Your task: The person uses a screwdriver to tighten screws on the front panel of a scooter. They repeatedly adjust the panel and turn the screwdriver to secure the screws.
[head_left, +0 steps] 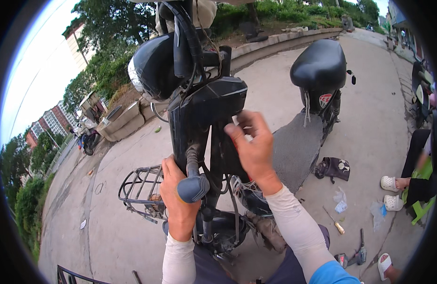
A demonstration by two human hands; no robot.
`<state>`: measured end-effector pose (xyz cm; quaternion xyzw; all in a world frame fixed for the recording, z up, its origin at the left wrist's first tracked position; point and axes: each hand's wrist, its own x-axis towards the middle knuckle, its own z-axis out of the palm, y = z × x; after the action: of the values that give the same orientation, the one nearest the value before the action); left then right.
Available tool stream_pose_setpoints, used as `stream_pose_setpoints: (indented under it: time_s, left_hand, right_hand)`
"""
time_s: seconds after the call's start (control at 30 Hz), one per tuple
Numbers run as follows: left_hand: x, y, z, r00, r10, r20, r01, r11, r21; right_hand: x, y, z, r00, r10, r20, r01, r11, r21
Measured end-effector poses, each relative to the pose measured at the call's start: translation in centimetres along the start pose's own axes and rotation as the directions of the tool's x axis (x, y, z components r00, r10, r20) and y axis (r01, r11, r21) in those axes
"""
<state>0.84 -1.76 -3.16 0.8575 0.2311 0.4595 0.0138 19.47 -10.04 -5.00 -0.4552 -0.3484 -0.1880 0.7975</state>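
The scooter's black front body point(206, 102) stands upright before me, with the headlight point(152, 68) and dangling cables above. My left hand point(178, 199) grips the left edge of its black front column point(179, 142), beside a grey rubber-capped part point(192, 187). My right hand point(254, 146) has curled fingers at the lower right of that body; a small red bit shows by them, too hidden to name. A wire basket point(138, 187) sits low on the left, and loose cables hang between my arms.
Behind, a black seat point(317, 66) tops a grey footboard point(294, 156). Tools point(355, 255), a screwdriver point(339, 226), plastic bags and a dark bag point(332, 168) lie at the right. People's feet point(392, 183) and a green stool point(419, 199) are at the right edge. A concrete kerb point(294, 35) runs behind.
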Motion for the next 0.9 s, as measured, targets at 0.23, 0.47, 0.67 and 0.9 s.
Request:
stream_pose_setpoints:
  time_s: [0.23,0.47,0.67,0.9]
  left_hand:
    - [0.0,-0.2,0.0,1.0,0.001,0.011,-0.001,1.0,0.005]
    - [-0.1,0.4,-0.2,0.998,-0.053,0.025,0.053,0.999,-0.005]
    - [-0.2,0.4,-0.3,0.998,-0.058,0.013,0.058,0.998,0.016]
    - [-0.1,0.7,-0.3,0.995,-0.095,0.031,0.095,0.995,0.005]
  right_hand:
    - [4.5,-2.0,-1.5,0.936,-0.299,0.188,0.334,0.922,-0.194]
    - [9.3,-5.5,-1.3,0.802,-0.237,0.548,0.437,0.859,-0.269]
    - [8.9,-4.6,-0.9,0.778,-0.276,0.564,0.448,0.873,-0.191]
    - [8.4,-5.3,-1.0,0.768,-0.305,0.563,0.526,0.802,-0.284]
